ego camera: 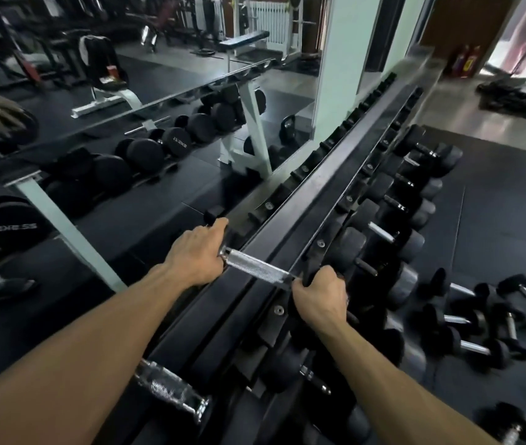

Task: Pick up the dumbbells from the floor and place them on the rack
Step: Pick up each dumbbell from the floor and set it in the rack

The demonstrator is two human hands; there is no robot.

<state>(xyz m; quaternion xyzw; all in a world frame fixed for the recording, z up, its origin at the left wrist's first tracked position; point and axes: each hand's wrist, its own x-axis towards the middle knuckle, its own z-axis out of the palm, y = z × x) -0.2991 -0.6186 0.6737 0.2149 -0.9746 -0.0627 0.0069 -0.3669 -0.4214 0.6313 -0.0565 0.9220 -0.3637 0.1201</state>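
A dumbbell with a knurled chrome handle (256, 268) lies across the top tier of the black rack (329, 191). My left hand (195, 253) covers its far head next to the mirror. My right hand (317, 295) grips its near head at the rack's front rail. Another chrome-handled dumbbell (171, 391) rests on the top tier, partly hidden under my left forearm. Lower tiers hold several black dumbbells (380, 232). On the floor to the right lie several small dumbbells (473, 346).
A wall mirror (126, 130) runs along the left of the rack and reflects benches and dumbbells. Black rubber mats (505, 203) cover the floor on the right. Another small dumbbell (512, 428) lies near the bottom right corner.
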